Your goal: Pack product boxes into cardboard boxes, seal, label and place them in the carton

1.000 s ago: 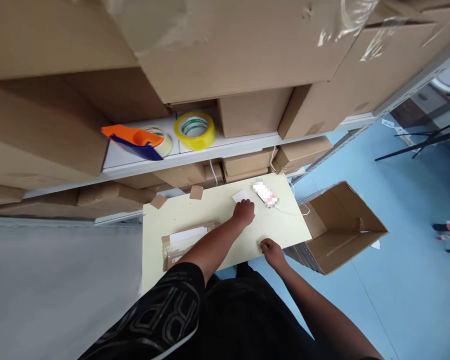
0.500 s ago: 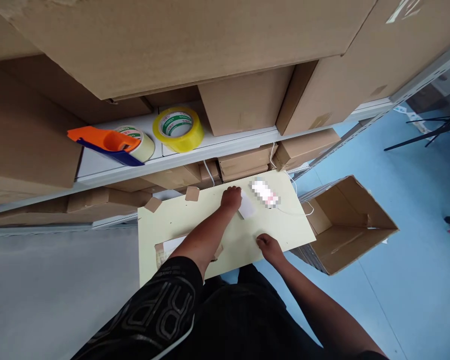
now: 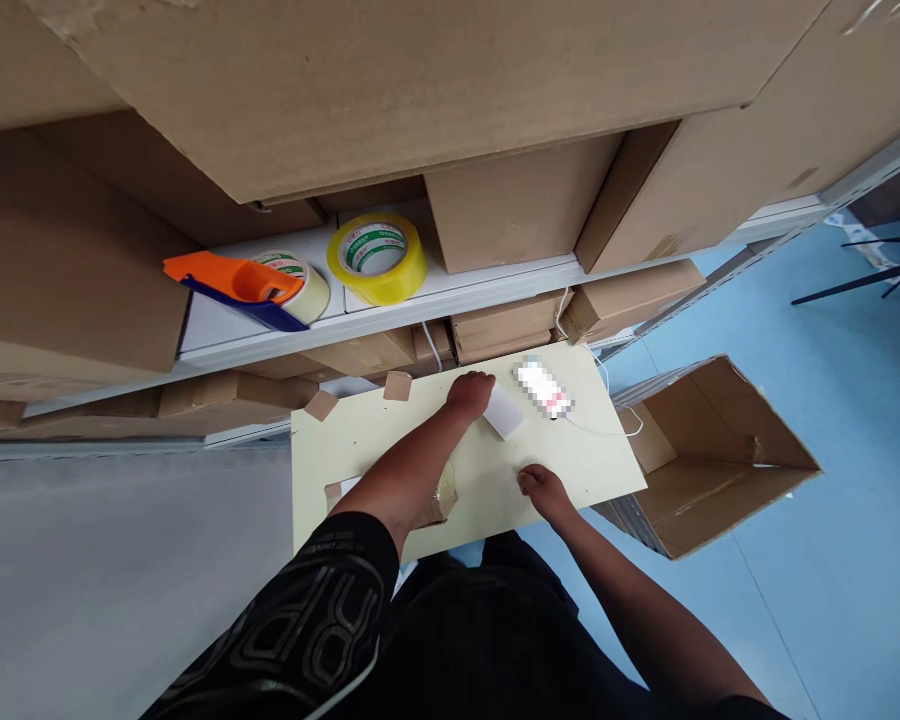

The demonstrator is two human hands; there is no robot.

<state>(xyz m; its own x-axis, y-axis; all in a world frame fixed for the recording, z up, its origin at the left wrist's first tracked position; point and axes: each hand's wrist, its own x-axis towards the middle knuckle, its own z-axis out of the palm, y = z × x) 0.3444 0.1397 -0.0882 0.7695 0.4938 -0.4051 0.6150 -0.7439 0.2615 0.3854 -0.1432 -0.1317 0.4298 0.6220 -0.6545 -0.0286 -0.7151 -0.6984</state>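
Note:
My left hand [image 3: 471, 393] is closed at the left end of a small flat white box [image 3: 503, 412] on the pale yellow table [image 3: 600, 460]; its fingertips are hidden from above. Nearer to me, my right hand [image 3: 542, 490] hovers close to the table's front edge with its fingers curled together; whatever they hold, if anything, does not show. Under my left forearm lies a piece of cardboard packaging [image 3: 444, 500] with clear tape, partly covered by the arm. Beyond the white box rests a blurred-out phone-like object [image 3: 542, 387] with a white cable [image 3: 607, 432].
Two cardboard scraps [image 3: 397, 386] lie at the table's back edge. A shelf [image 3: 390, 320] behind carries an orange tape dispenser [image 3: 232, 285], a yellow tape roll [image 3: 377, 258] and several cartons. An open carton [image 3: 727, 460] stands right of the table.
The view has shifted, so the scene sits slightly further right. More of the white box and of the cardboard packaging under my forearm shows. Both hands stay closed in nearly the same places.

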